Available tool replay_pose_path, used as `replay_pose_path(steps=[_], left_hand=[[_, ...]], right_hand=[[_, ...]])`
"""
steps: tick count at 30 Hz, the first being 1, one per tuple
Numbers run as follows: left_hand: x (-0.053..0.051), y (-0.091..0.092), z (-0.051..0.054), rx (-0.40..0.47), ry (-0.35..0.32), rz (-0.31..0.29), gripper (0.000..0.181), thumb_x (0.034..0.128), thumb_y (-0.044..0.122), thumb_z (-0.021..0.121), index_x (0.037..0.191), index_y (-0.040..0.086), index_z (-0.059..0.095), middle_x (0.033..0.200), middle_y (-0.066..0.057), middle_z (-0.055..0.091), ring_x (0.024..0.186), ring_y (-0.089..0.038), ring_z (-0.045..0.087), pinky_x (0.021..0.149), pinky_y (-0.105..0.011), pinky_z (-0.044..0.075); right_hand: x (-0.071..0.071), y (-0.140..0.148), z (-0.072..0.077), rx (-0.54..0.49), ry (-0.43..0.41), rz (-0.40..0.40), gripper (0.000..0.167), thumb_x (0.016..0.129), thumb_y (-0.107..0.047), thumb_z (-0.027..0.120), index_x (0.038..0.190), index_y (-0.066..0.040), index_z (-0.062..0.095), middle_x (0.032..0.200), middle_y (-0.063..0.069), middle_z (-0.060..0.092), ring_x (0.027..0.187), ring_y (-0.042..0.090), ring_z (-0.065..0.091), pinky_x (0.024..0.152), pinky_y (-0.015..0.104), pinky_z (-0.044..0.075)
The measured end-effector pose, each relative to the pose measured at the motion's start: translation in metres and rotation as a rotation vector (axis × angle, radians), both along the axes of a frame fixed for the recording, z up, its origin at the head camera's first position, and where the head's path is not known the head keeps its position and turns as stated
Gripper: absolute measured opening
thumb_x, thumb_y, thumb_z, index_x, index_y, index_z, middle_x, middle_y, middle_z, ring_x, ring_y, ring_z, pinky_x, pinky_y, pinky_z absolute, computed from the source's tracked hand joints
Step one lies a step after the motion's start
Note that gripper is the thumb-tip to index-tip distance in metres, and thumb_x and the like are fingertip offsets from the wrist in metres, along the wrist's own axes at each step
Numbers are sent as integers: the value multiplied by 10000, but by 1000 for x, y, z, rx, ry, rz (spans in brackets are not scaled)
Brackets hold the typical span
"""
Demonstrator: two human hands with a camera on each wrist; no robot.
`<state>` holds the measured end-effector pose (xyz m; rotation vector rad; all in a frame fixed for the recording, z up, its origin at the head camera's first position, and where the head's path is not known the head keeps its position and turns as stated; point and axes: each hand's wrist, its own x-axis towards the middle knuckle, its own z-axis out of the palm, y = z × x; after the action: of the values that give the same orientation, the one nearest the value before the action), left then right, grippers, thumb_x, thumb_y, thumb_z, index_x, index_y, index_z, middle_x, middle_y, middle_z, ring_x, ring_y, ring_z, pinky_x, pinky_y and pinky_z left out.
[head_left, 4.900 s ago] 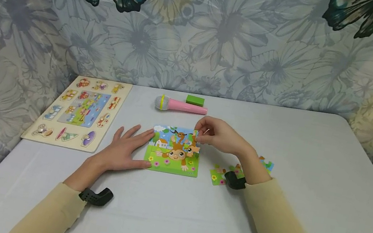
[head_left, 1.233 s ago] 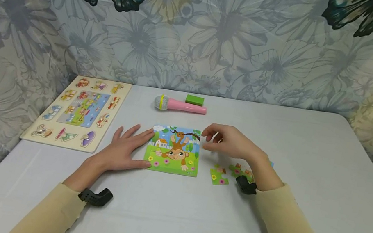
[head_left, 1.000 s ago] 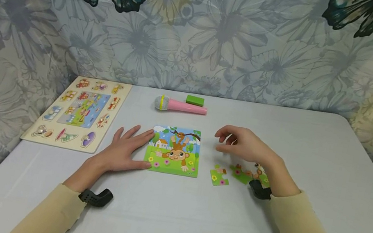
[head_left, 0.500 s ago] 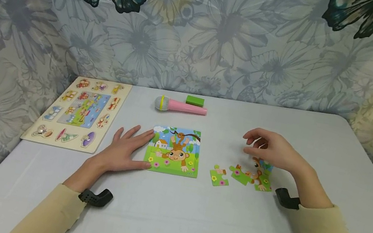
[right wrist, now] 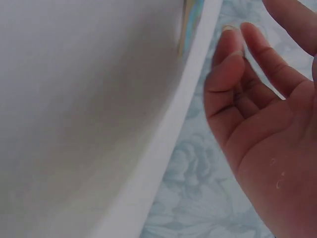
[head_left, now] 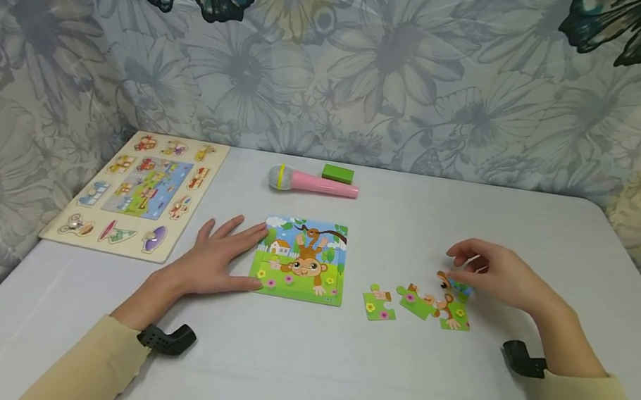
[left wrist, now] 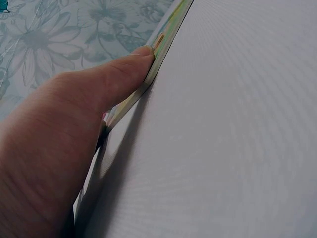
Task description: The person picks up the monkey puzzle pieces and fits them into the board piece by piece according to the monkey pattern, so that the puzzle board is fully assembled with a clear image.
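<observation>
A square monkey picture puzzle [head_left: 300, 261] lies flat in the middle of the table. The left hand [head_left: 212, 259], fingers spread, rests with its fingertips and thumb on the puzzle's left edge; in the left wrist view the thumb of the left hand [left wrist: 84, 104] touches the puzzle's edge [left wrist: 161, 59]. Above the far end of a group of loose pieces [head_left: 453, 313] hovers the right hand [head_left: 497, 273], its fingers loosely bent. The right wrist view shows the right hand [right wrist: 267, 114] with nothing between its fingers. Two more loose pieces, one at the left [head_left: 379, 305] and one beside it [head_left: 415, 302], lie nearer the puzzle.
At the back left lies a wooden board [head_left: 189, 214] with pictured shapes. Behind the puzzle are a pink toy microphone [head_left: 323, 186] and a green block [head_left: 338, 174]. A patterned cloth with butterflies hangs behind the table [head_left: 288, 380].
The right hand has moved away from the puzzle to the right, over the loose pieces. A branch piece now sits in the puzzle's upper right corner. The left hand has stayed in place.
</observation>
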<state>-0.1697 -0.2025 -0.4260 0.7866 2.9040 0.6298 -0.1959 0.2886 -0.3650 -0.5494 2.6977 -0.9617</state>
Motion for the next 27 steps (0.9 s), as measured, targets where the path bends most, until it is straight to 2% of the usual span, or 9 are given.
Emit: replay_pose_path(steps=[5, 16, 22, 27], left_hand=[[0, 1, 0, 2, 6, -2, 940, 852, 649, 667, 1596, 175, 342, 1644, 46, 275, 1523, -346, 105, 1111, -692, -43], [-1, -1, 1, -13, 2, 2, 949, 852, 660, 664, 1603, 192, 324, 1649, 64, 257, 1527, -329, 92, 1117, -681, -48], [-1, -1, 0, -12, -3, 0, 943, 857, 656, 660, 1604, 190, 323, 1649, 61, 258, 1527, -329, 92, 1117, -681, -49], [0, -1, 1, -11, -8, 4, 944, 856, 653, 663, 1603, 188, 323, 1649, 60, 258, 1528, -328, 90, 1118, -680, -50]], right_hand=[[1, 6, -4, 28, -31, -2, 376, 892, -230, 800, 1182, -39, 657, 1028, 56, 620, 858, 189, 603, 736, 267, 483], [0, 12, -11, 74, -25, 10, 403, 885, -264, 807, 1176, -29, 656, 1022, 47, 589, 868, 183, 562, 746, 266, 461], [0, 13, -11, 121, -36, 28, 447, 871, -254, 819, 1193, 0, 640, 1032, 50, 591, 923, 208, 546, 768, 304, 471], [1, 9, -11, 138, -47, 32, 448, 850, -237, 834, 1175, -6, 630, 992, 50, 578, 906, 219, 525, 764, 343, 467]])
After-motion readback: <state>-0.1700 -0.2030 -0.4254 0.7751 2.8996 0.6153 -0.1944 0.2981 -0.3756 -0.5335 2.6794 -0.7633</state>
